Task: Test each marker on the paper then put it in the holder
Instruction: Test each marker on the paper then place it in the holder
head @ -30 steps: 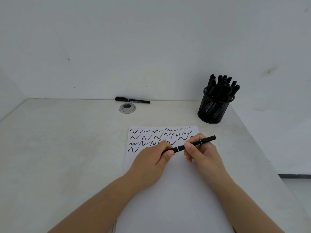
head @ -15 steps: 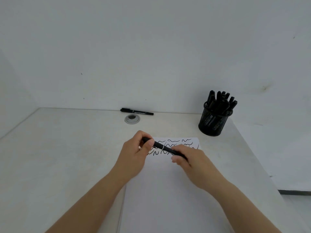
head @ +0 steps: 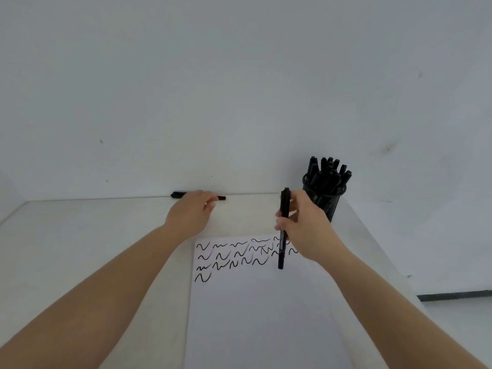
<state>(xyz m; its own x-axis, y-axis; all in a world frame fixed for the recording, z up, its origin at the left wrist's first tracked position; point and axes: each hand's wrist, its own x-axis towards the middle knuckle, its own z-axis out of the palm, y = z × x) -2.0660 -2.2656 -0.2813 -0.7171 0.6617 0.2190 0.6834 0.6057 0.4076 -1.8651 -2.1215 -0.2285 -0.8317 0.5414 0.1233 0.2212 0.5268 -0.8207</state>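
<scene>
Right hand (head: 303,227) grips one marker (head: 283,230) upright, long axis vertical, just left of the holder (head: 326,198) and above the paper (head: 253,302). Holder lies right and beyond; right hand is nearer. Left hand (head: 190,213) covers the last marker (head: 197,195) left of holder; its grip cannot be told.

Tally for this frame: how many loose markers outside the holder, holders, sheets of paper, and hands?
Loose markers: 2, one upright in the right hand (held marker), one lying at the wall under the left hand
Mesh holder: 1, full of markers too crowded to count
Paper: 1
Hands: 2
Total: 6
</scene>
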